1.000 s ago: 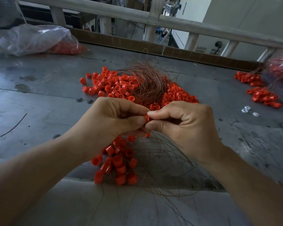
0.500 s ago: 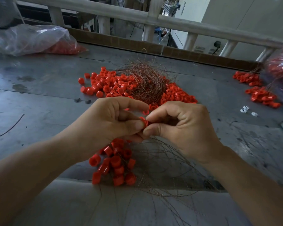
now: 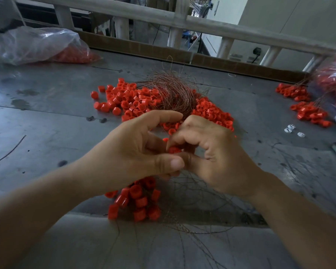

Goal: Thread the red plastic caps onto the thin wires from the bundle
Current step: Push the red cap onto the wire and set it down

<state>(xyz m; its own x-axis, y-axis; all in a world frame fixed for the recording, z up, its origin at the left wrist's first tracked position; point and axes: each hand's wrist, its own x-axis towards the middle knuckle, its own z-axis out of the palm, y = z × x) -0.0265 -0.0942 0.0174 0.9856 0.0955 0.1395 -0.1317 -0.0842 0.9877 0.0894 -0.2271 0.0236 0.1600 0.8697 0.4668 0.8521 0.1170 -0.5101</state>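
- Grey metal bench, loose caps and wire bundle piled mid-bench.
- Left hand and right hand both pinch one red cap between their fingertips.
- Strung caps bunched just under left hand, near edge.

grey metal table; red caps, wire bundle, plastic bag on it

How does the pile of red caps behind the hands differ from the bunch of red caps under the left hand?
The pile of red caps lies spread wide and loose on the table; the bunch of red caps is packed tight. The pile holds many more caps than the bunch. Both are the same red.
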